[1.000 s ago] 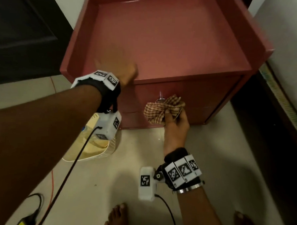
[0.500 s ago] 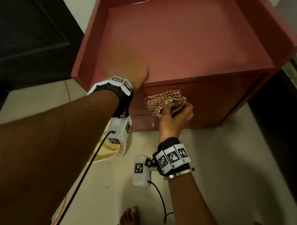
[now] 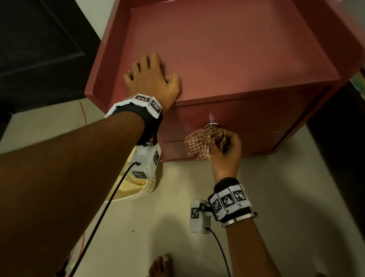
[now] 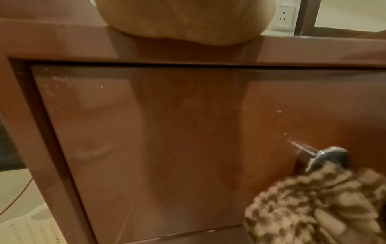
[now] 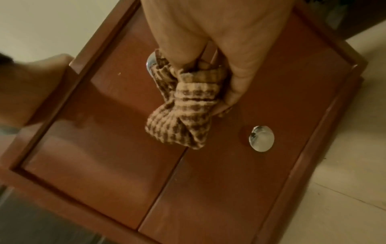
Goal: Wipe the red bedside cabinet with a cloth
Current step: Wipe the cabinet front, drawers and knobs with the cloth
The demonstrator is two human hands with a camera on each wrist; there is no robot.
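The red bedside cabinet (image 3: 232, 57) stands on the floor with a rimmed top and two drawer fronts (image 5: 117, 125). My left hand (image 3: 151, 77) lies flat with spread fingers on the front left of the top. My right hand (image 3: 225, 149) grips a bunched brown checked cloth (image 3: 200, 142) and holds it against the upper drawer front, just below its metal knob (image 3: 212, 123). The cloth (image 5: 183, 105) partly covers that knob in the right wrist view; the lower drawer's knob (image 5: 261, 138) is bare. In the left wrist view the cloth (image 4: 313, 208) sits under the knob (image 4: 325, 156).
A cream perforated basket (image 3: 134, 188) sits on the pale floor by the cabinet's left front corner. A dark door (image 3: 36, 40) is at the left. Dark furniture (image 3: 347, 144) stands close on the right. My bare feet (image 3: 158, 268) are near the bottom edge.
My left hand slid further onto the cabinet top and spread flat. My right hand moved the cloth down and right across the upper drawer front, uncovering the knob.
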